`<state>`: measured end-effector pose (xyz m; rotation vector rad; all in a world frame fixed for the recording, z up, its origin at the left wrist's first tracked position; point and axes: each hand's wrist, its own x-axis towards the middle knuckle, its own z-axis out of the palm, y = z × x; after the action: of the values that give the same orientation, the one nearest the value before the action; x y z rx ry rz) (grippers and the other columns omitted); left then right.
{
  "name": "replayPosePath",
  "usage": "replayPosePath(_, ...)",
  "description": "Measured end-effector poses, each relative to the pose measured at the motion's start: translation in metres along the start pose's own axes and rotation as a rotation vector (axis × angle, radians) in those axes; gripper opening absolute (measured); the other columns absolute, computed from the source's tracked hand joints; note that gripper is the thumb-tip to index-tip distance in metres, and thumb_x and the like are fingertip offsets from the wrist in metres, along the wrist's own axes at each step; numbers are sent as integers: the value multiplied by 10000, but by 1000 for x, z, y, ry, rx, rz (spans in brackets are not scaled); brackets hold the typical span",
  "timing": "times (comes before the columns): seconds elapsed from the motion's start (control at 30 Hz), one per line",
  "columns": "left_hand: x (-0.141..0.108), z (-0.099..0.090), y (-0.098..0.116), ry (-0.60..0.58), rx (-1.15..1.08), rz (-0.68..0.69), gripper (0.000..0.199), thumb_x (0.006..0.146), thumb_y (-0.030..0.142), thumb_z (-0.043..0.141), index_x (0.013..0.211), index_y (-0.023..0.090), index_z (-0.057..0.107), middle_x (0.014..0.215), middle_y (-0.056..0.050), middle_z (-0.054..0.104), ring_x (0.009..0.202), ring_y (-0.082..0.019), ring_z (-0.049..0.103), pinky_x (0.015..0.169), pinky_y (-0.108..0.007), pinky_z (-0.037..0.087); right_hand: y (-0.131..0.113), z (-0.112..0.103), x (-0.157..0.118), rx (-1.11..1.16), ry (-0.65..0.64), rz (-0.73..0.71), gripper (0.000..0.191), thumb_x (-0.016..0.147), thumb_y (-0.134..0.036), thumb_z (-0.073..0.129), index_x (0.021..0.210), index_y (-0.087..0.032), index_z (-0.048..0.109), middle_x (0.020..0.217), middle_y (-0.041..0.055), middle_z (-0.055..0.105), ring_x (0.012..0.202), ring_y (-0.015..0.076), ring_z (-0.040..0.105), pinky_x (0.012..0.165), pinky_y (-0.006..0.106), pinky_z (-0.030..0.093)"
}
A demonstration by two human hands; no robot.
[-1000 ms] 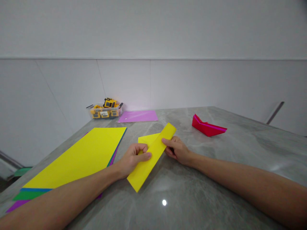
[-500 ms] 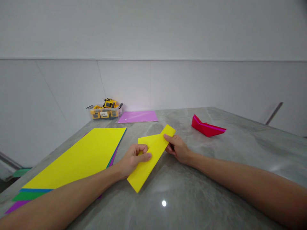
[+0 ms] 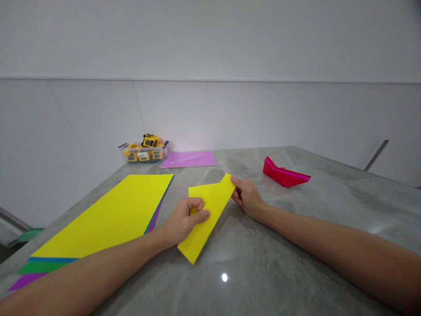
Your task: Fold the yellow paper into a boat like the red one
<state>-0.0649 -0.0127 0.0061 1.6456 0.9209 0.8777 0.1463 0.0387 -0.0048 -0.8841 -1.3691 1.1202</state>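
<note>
A folded piece of yellow paper (image 3: 216, 202) is held tilted above the grey table, its lower corner pointing toward me. My left hand (image 3: 189, 219) pinches its left part, thumb on top and fingers curled behind. At the upper right corner, my right hand (image 3: 247, 197) grips the edge between thumb and fingers. Some of the fingers are hidden by the paper. To the right and farther back lies a folded red paper boat (image 3: 285, 177) with pink edges.
A stack of coloured sheets, yellow on top (image 3: 112, 215), lies at the left under my left forearm. Farther back are a clear box (image 3: 143, 154) of yellow toy vehicles and a flat purple sheet (image 3: 190, 159). The grey table (image 3: 263, 272) meets white walls.
My right hand has slid slightly right and outward to the paper's upper corner. The paper's lower corner has shifted a little to the right. My left hand keeps its grip.
</note>
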Motion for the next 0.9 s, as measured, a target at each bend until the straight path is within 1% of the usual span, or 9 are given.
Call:
replayPosePath(0.3,-1,1,0,11,-17,10,428,712,462,659,583,176,368,509,61,381,435,-58,336,405,-179,219,-7,9,-11,-26,-174,39,580,781,-603,492,389,-180,431,296,-23,353,305,65,286,383,240,180)
replayPosePath(0.37,-1,2,1,14,-57,-14,358,712,433,673,666,177,428,563,56,437,462,-67,388,421,-176,265,-10,11,-15,-48,-171,32,586,784,-603,482,379,-186,403,289,-29,337,297,59,277,374,235,187)
replayPosePath(0.43,1,5,3,111,-113,-18,373,684,383,712,916,198,486,752,24,548,586,-103,507,499,-192,373,-12,14,-19,-64,-153,39,586,779,-606,477,374,-202,351,286,-47,295,284,53,246,350,229,170)
replayPosePath(0.5,3,7,6,330,-95,4,641,624,342,762,1152,229,418,1016,-37,561,814,-154,564,644,-239,444,-13,18,-24,-65,-181,83,582,754,-612,500,373,-216,310,292,-59,263,271,49,226,321,226,143)
replayPosePath(0.57,4,9,9,453,18,26,592,629,364,753,1126,189,482,1053,-65,551,902,-179,543,704,-254,436,-14,23,-30,-65,-257,134,582,738,-621,515,375,-222,295,300,-63,255,264,51,235,301,223,139)
replayPosePath(0.63,3,11,10,312,100,18,351,728,451,654,871,138,588,827,-40,569,750,-157,532,607,-234,398,-15,29,-38,-99,-338,148,584,745,-628,508,379,-217,315,304,-56,278,266,55,262,294,218,151)
replayPosePath(0.7,0,12,9,80,57,3,393,780,516,580,695,133,561,611,7,492,558,-109,459,493,-214,321,-17,32,-45,-149,-408,130,589,764,-626,494,381,-204,348,305,-47,308,274,56,277,295,213,154)
replayPosePath(0.77,-3,13,7,-94,-94,-28,394,741,523,637,745,139,549,595,20,503,508,-92,456,471,-198,316,-18,33,-49,-151,-448,111,592,770,-629,487,384,-199,357,305,-46,316,284,55,275,302,210,156)
replayPosePath(0.9,-3,9,4,-320,-309,-115,450,673,454,744,937,139,559,766,-40,625,591,-124,583,553,-219,440,-18,30,-50,-155,-468,62,600,779,-641,471,392,-197,355,320,-44,314,309,56,265,322,217,154)
